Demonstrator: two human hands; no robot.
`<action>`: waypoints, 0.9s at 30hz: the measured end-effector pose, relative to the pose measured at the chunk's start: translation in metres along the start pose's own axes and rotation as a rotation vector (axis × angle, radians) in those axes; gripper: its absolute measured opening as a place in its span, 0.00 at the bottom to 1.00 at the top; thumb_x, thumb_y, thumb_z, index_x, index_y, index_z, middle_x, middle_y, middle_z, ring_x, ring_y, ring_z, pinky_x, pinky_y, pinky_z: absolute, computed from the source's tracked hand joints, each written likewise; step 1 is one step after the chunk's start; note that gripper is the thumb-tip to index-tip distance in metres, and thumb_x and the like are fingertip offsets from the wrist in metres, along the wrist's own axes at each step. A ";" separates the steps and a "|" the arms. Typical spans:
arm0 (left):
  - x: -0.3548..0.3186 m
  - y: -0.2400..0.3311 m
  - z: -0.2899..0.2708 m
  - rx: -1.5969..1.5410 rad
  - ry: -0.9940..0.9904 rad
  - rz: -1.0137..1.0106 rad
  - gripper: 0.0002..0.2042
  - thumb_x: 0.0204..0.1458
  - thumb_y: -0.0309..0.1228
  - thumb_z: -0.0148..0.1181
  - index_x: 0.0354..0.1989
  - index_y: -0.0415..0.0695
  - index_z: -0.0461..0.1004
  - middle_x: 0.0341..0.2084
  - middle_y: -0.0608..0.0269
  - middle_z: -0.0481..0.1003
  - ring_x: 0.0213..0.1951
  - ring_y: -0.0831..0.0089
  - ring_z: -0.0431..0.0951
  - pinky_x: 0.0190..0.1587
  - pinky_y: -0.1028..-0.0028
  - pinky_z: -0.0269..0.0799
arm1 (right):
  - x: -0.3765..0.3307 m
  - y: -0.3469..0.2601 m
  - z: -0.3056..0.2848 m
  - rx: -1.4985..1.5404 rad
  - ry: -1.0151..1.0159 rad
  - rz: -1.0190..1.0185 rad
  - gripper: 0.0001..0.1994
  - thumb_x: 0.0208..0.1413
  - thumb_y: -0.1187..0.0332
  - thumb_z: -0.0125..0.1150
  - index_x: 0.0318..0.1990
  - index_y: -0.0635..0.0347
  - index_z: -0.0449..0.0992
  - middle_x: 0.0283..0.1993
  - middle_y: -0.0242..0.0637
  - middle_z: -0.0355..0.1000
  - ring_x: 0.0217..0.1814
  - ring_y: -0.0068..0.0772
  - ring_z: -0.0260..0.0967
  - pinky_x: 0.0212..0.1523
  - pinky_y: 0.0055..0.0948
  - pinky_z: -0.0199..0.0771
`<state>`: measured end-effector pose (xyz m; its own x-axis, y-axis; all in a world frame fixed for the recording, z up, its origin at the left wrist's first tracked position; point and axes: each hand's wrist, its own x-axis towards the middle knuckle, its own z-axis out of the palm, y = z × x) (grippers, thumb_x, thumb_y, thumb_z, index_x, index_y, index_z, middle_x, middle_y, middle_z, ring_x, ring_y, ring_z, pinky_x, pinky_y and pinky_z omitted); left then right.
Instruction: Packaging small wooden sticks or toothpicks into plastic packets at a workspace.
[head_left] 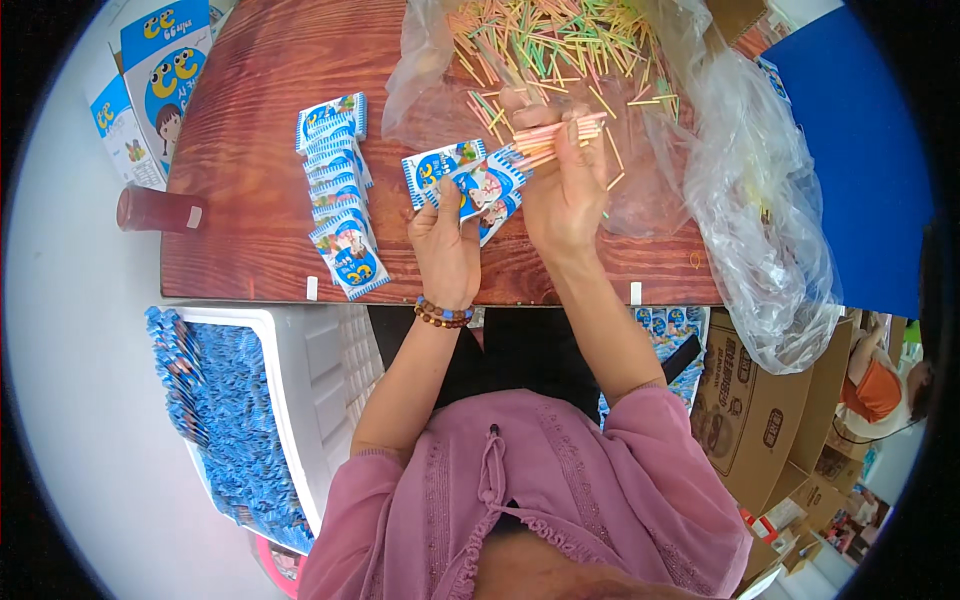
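Note:
Over the front part of the reddish wooden table [250, 240], my left hand [445, 250] pinches a few small blue-and-white sachets [490, 185] fanned out between thumb and fingers. Beside it, my right hand [568, 205] is closed round a bundle of thin pastel sticks [540, 145], pink and yellow. The bundle's left end meets the sachets' edge; whether any stick is inside a sachet I cannot tell. Beyond my hands lies a loose pile of similar sticks [560, 40] on clear plastic. To the left, several overlapping sachets [335, 170] form a row running toward the table's front edge.
A crumpled clear bag [765, 200] hangs over the table's right edge. At left stand a reddish jar [150, 210] and printed cartons [175, 85]. Below are a white bin [275, 370] heaped with sachets and cardboard boxes [745, 400]. Another person [875, 385] is at far right.

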<state>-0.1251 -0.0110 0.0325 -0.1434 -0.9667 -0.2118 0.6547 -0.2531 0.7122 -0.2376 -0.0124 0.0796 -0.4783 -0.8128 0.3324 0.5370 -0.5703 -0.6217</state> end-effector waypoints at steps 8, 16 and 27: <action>-0.001 -0.003 -0.001 -0.193 -0.061 -0.002 0.11 0.62 0.35 0.52 0.41 0.40 0.74 0.39 0.63 0.77 0.40 0.74 0.77 0.43 0.69 0.75 | -0.022 0.013 -0.001 0.020 0.049 -0.096 0.07 0.65 0.70 0.42 0.47 0.61 0.63 0.50 0.51 0.69 0.57 0.41 0.65 0.57 0.41 0.64; -0.003 -0.005 -0.001 -0.207 -0.051 0.008 0.11 0.62 0.34 0.51 0.44 0.39 0.73 0.41 0.62 0.77 0.42 0.73 0.77 0.45 0.68 0.75 | -0.026 0.010 0.009 -0.014 0.119 -0.107 0.07 0.65 0.71 0.41 0.46 0.62 0.64 0.51 0.50 0.69 0.55 0.38 0.65 0.55 0.38 0.64; 0.003 -0.008 -0.007 -0.251 -0.115 -0.026 0.10 0.62 0.32 0.51 0.45 0.41 0.72 0.44 0.63 0.76 0.45 0.72 0.77 0.48 0.66 0.74 | -0.021 0.008 0.004 -0.151 -0.023 0.085 0.16 0.65 0.65 0.42 0.50 0.68 0.68 0.60 0.51 0.63 0.62 0.36 0.61 0.61 0.34 0.60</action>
<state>-0.1255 -0.0110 0.0210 -0.2359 -0.9616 -0.1403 0.8113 -0.2743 0.5162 -0.2200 -0.0005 0.0707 -0.4192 -0.8606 0.2891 0.4634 -0.4766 -0.7471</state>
